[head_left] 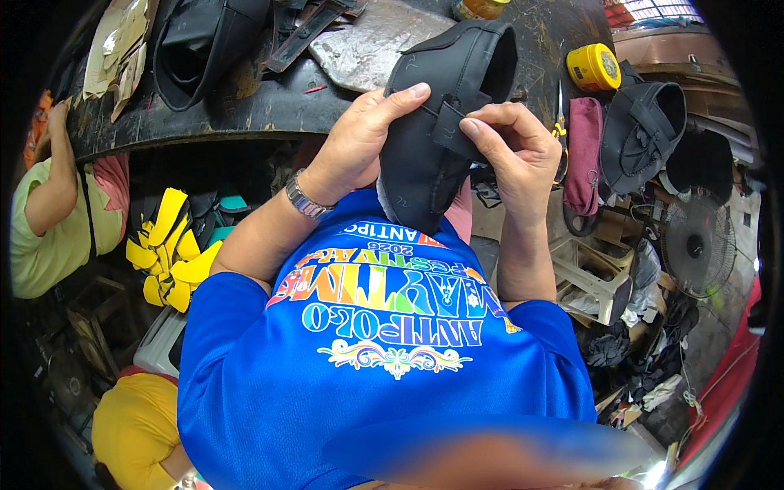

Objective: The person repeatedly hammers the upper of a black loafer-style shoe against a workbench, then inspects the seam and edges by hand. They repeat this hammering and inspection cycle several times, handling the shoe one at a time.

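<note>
A black leather shoe upper (412,163), stitched and marked with pale pen lines, is held up in front of my chest at the table's edge. My left hand (359,135) is closed on its left side, with the thumb lying on the outer face. On the other side, my right hand (518,151) pinches the end of a short black strap (451,129) that crosses the upper. The upper's opening faces up and to the right. Its inside is mostly dark, and the left fingers behind it are hidden.
A dark worktable (237,122) carries a grey slab (359,53), another black upper (208,49) and cardboard pieces (118,45). To the right are a yellow tub (594,67), scissors (559,131), a maroon pouch (583,147) and a fan (694,245). Co-workers (61,212) (135,425) are at left.
</note>
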A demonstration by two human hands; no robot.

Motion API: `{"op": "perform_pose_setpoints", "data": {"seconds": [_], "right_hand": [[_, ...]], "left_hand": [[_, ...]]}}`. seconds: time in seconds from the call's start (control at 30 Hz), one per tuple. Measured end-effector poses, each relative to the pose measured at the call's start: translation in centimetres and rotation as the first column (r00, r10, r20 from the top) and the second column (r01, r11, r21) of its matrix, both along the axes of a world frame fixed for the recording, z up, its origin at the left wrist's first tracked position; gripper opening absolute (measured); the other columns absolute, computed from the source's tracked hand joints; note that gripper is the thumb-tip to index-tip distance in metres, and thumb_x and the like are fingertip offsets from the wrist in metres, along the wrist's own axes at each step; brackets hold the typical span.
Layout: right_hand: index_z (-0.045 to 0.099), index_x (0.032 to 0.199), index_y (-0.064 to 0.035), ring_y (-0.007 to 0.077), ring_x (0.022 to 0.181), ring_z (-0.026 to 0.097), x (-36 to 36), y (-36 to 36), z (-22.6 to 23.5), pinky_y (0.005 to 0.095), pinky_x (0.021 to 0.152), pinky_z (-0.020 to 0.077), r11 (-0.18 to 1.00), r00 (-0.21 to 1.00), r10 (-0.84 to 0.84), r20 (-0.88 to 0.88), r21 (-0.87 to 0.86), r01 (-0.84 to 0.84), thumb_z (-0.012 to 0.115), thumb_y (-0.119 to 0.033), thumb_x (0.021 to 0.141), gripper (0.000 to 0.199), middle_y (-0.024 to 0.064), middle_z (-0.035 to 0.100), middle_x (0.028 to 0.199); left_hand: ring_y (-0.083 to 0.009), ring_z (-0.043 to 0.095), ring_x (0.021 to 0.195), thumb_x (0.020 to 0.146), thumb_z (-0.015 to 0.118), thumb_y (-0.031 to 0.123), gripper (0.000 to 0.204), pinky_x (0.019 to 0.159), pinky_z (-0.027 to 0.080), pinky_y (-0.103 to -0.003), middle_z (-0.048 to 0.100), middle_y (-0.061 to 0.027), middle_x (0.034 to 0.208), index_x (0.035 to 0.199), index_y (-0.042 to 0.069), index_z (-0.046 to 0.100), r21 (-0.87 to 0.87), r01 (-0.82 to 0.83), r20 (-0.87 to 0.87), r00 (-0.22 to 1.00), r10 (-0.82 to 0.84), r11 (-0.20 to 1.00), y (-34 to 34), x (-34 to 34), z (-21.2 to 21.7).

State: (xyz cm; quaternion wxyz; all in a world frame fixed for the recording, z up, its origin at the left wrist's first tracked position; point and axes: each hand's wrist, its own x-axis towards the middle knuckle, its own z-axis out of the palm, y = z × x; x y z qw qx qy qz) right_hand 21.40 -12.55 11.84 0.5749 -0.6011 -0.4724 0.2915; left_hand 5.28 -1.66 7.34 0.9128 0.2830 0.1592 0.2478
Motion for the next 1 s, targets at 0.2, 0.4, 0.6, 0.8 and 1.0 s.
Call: {"op": "perform_pose_setpoints", "data": {"seconds": [0.2, 0.4, 0.6, 0.8, 1.0], "right_hand": [[0.071, 0.091, 0.0023, 0.0057, 0.076, 0.063, -0.18, 0.38, -0.02, 0.0193, 0.069, 0.0487, 1.0, 1.0, -0.007, 0.029, -0.006, 0.007, 0.075, -0.001, 0.085, 0.008, 0.0022, 0.07, 0.083], [0.071, 0.091, 0.0019, 0.0055, 0.075, 0.063, -0.24, 0.5, 0.07, 0.019, 0.068, 0.0489, 1.0, 1.0, -0.009, 0.015, -0.027, 0.009, 0.076, -0.002, 0.085, 0.009, 0.0018, 0.069, 0.082], [0.07, 0.09, 0.0014, 0.0051, 0.073, 0.063, -0.44, 0.6, 0.24, 0.0189, 0.066, 0.0487, 0.999, 1.0, -0.008, 0.024, -0.041, 0.009, 0.075, -0.002, 0.085, 0.008, 0.0012, 0.069, 0.081], [0.069, 0.089, 0.0013, 0.0048, 0.073, 0.063, -0.59, 0.71, 0.25, 0.0191, 0.066, 0.0488, 0.997, 0.999, -0.012, 0.035, -0.073, 0.014, 0.075, -0.003, 0.086, 0.008, 0.0009, 0.069, 0.08], [0.069, 0.089, 0.0014, 0.0048, 0.073, 0.062, -0.71, 0.85, 0.21, 0.0194, 0.065, 0.0489, 0.998, 1.0, 0.0, 0.02, -0.069, 0.002, 0.074, -0.003, 0.085, 0.008, 0.0011, 0.069, 0.079]], "left_hand": [[-0.0172, 0.071, 0.097, 0.101, 0.059, 0.023, 0.033, 0.086, 0.058, -0.029, 0.07, -0.0124, 0.112, 0.122, -0.002, 0.061, 0.037, -0.008, 0.0, 1.0, 0.008, 0.999, 0.0, -0.17, 0.14], [-0.0167, 0.071, 0.094, 0.099, 0.062, 0.024, 0.033, 0.084, 0.059, -0.028, 0.071, -0.0131, 0.109, 0.119, -0.002, 0.063, 0.058, -0.01, 0.004, 1.0, 0.01, 0.998, -0.05, -0.25, -0.03], [-0.0138, 0.071, 0.09, 0.098, 0.064, 0.018, 0.028, 0.08, 0.059, -0.027, 0.072, -0.0103, 0.106, 0.117, -0.002, 0.064, 0.063, -0.017, -0.005, 1.0, 0.018, 0.998, -0.06, -0.23, -0.39], [-0.015, 0.071, 0.089, 0.093, 0.07, 0.014, 0.027, 0.079, 0.06, -0.028, 0.072, -0.0116, 0.104, 0.114, -0.002, 0.065, 0.167, -0.012, -0.048, 0.999, 0.02, 0.986, -0.19, -0.45, -0.52], [-0.0148, 0.071, 0.089, 0.092, 0.07, 0.009, 0.026, 0.079, 0.06, -0.028, 0.072, -0.0115, 0.105, 0.115, -0.003, 0.066, 0.135, -0.026, -0.013, 1.0, 0.028, 0.99, -0.11, -0.41, -0.43]]}}
